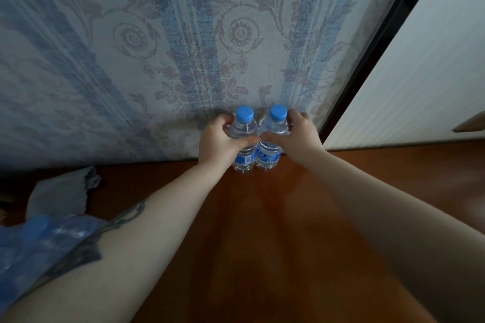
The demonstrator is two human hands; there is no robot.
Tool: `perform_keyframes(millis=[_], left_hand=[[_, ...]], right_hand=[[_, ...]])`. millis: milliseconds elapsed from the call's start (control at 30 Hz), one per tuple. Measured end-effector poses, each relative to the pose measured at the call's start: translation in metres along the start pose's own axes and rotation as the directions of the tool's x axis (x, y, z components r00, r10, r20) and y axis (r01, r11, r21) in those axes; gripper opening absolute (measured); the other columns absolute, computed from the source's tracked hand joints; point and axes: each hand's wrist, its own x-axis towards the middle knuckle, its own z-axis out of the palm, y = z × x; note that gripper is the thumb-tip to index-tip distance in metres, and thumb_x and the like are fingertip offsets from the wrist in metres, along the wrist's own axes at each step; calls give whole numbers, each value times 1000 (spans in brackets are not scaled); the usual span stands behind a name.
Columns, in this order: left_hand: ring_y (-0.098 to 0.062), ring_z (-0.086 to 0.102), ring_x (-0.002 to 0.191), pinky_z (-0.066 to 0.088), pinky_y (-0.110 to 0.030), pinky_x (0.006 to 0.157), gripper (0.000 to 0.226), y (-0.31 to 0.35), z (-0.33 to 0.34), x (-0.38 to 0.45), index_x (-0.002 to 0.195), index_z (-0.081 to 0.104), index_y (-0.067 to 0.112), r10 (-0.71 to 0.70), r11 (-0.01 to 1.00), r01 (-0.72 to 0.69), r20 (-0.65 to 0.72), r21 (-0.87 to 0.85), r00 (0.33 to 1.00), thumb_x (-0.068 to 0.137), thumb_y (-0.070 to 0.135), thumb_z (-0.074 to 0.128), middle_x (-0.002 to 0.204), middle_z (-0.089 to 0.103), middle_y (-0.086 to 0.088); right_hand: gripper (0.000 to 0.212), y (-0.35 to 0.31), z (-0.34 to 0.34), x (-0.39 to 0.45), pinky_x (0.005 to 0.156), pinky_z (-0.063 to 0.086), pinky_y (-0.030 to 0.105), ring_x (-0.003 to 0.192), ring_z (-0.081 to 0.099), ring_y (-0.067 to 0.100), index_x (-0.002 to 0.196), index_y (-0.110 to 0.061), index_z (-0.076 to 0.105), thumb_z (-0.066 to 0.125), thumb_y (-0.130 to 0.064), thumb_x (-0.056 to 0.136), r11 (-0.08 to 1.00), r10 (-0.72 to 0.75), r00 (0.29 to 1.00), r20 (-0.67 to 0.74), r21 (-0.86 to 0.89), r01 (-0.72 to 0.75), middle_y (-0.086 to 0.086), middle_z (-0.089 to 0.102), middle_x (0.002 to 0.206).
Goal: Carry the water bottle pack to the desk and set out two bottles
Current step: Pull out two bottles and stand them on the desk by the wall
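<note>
- Left bottle (pixel 242 139): clear plastic, blue cap, blue label; stands upright at the far edge of the table (pixel 275 231), close against the patterned wallpaper (pixel 131 47).
- Right bottle (pixel 273 139): same make; upright, touching the left bottle side by side.
- Left hand (pixel 217 139): fingers and thumb wrapped around the shoulder of the left bottle, gripping it; cap left uncovered.
- Right hand (pixel 296 136): curled around the shoulder of the right bottle, gripping it; thumb tip nearly meets the left thumb between the 2 bottles.
- Water bottle pack (pixel 44 246): blue-tinted shrink wrap, blurred, at the near left of the table, partly under the left forearm, well apart from the 2 bottles; blue caps show faintly inside, count cannot be told.
- Torn wrapper (pixel 60 194): pale, crumpled, just behind the pack.
- Table: reddish-brown, glossy, bare between the forearms.
- White panel (pixel 420 73): right of the wallpaper, dark frame along its edge.
</note>
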Motion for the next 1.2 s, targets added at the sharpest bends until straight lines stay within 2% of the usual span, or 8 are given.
perform_keyframes(millis=[133,233,367,567,700,800,933,1200], left_hand=[[-17,62,102,46,-25,81,71,-4,-4,2,120,62,13,13,1000,-12,50,-7,999,60,38,89,116,64,-4],[-19,57,105,45,-28,87,76,-6,-5,3,128,60,13,37,998,-41,69,51,997,63,42,87,120,53,-7],[-18,61,98,51,-32,82,74,-3,-7,0,124,61,14,63,994,-64,23,86,998,61,42,87,113,64,-5],[-17,64,100,51,-31,84,59,-1,-10,-4,109,60,13,45,999,-46,6,21,999,62,33,89,106,66,3],[-20,62,109,51,-39,96,55,-2,-12,-2,117,62,12,74,997,-76,81,11,994,69,26,86,118,68,-4],[-18,62,102,51,-32,87,63,1,-12,-2,118,63,13,100,994,-103,65,45,993,65,38,86,115,65,-4],[-14,65,86,52,-27,73,63,7,-10,1,107,64,14,47,999,-47,1,24,999,58,46,88,96,69,1],[-18,65,107,51,-43,98,53,4,-17,5,120,64,10,111,994,-112,145,2,983,73,26,83,119,70,-5]], right_hand=[[72,-1,-8,-1,78,46,33,98,58,20,117,-15,44,85,-40,64,998,-20,1000,5,51,20,2,59,113],[67,-1,-13,-2,78,47,31,101,60,20,117,-16,51,85,-37,64,999,-48,999,-6,-23,47,0,64,113],[63,-4,-16,-4,75,41,28,90,53,17,120,-12,57,84,-30,66,990,-119,992,-32,-81,116,0,49,103],[57,-3,-16,-7,76,39,27,94,54,18,123,-11,54,79,-25,73,979,-148,989,-18,-143,144,9,57,116],[64,-2,-16,-7,78,43,29,101,57,20,123,-15,50,80,-35,70,986,-130,990,-50,-110,123,4,57,120],[67,-2,-11,-5,73,42,29,89,53,14,118,-15,53,79,-50,67,992,-78,993,-90,-109,68,3,58,115],[62,-4,-11,-1,69,42,29,84,55,16,111,-16,59,81,-49,64,994,-56,992,-109,-100,45,3,65,106],[57,-2,-17,-3,74,43,30,86,57,19,112,-14,63,82,-42,66,990,-97,992,-78,-113,88,7,66,103]])
